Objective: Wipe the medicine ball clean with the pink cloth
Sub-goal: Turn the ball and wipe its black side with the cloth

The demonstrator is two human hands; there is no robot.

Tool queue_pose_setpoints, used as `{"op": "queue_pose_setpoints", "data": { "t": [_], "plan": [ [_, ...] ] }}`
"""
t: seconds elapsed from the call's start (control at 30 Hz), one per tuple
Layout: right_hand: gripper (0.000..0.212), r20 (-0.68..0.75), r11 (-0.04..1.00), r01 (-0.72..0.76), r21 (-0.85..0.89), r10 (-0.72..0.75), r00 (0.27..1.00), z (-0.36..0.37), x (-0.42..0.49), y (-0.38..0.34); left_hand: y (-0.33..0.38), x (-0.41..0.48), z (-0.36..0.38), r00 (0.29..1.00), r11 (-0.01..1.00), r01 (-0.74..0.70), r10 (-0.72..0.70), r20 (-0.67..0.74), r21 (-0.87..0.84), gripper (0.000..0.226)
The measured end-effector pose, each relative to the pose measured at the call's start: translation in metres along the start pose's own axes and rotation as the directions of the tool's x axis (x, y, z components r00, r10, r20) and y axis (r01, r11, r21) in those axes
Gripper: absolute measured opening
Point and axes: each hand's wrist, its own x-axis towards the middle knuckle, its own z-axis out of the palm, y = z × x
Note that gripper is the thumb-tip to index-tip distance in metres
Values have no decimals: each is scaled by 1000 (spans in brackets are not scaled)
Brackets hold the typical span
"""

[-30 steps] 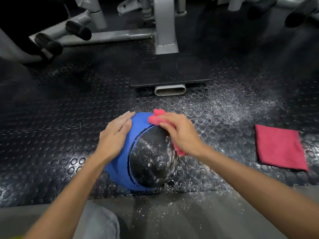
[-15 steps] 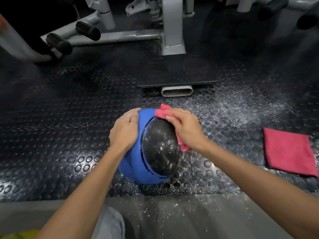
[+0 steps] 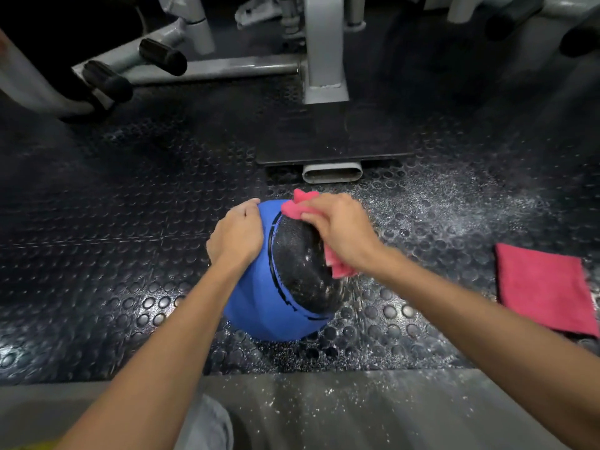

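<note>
Medicine ball (image 3: 259, 306), blue with a black textured panel speckled white, sits on the studded rubber floor mat (image 3: 130, 254) in front of a grey machine frame (image 3: 324, 60). Left hand (image 3: 235, 235) cups its blue left side, fingers curled on the surface; right hand (image 3: 341, 232) clutches the bunched pink cloth (image 3: 297, 207) against the upper right of the panel. Second pink cloth (image 3: 545, 287) lies folded flat on the mat, well apart to the right.

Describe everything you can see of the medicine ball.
The medicine ball is blue with a black, grainy panel ringed by a black line and flecked with white specks. It sits on the studded floor. The left hand grips its blue side; the right hand presses the pink cloth against the panel's right edge.
</note>
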Motion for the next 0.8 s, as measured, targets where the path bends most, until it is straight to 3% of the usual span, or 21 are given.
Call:
{"op": "queue_pose_setpoints", "data": {
  "t": [0.1, 0.17, 0.23, 0.3, 0.33, 0.4, 0.47, 0.53, 0.6, 0.67, 0.73, 0.8],
  "plan": [
    [25, 20, 934, 328, -143, -329, 944, 17, -33, -18, -1, 3, -2, 1000, 1000, 17, -18, -6, -23, 42],
    [26, 96, 881, 447, -154, -437, 894, 19, -38, -17, -7, 0, -5, 1000, 999, 0, 0, 13, -38, 41],
    [21, 88, 943, 332, -33, -328, 940, 7, -16, -6, -11, -4, -6, 1000, 998, -15, 15, 8, -58, 41],
    [21, 68, 991, 103, 81, -109, 992, -5, 9, 13, -11, -8, -6, 1000, 997, 6, -7, -18, -72, 41],
    [21, 81, 996, 2, 84, -9, 997, -8, 17, 21, -10, -11, -5, 999, 997, 21, -24, -34, -77, 41],
    [22, 79, 1000, -23, 0, 23, 997, -1, 14, 20, -7, -12, -3, 997, 996, 46, -50, -60, -75, 41],
    [23, 57, 985, 149, -88, -144, 988, 13, -10, -3, -6, -10, -3, 995, 995, 67, -72, -65, -77, 41],
    [31, 91, 911, 389, -137, -379, 921, 21, -38, -21, -7, -8, -5, 995, 994, 74, -79, -55, -86, 40],
    [35, 156, 849, 497, -181, -474, 867, 15, -41, -20, -7, -10, -6, 997, 995, 63, -67, -40, -82, 40],
    [27, 125, 918, 378, -117, -364, 923, 6, -23, -10, -6, -13, -5, 998, 996, 52, -55, -42, -76, 41],
    [22, 51, 993, 114, 0, -114, 992, -1, 0, 2, -4, -16, -3, 997, 995, 58, -62, -48, -79, 39],
    [22, 42, 999, -34, 32, 33, 999, -1, 12, 12, 4, -19, -1, 995, 994, 76, -80, -54, -79, 36]
  ]
}}
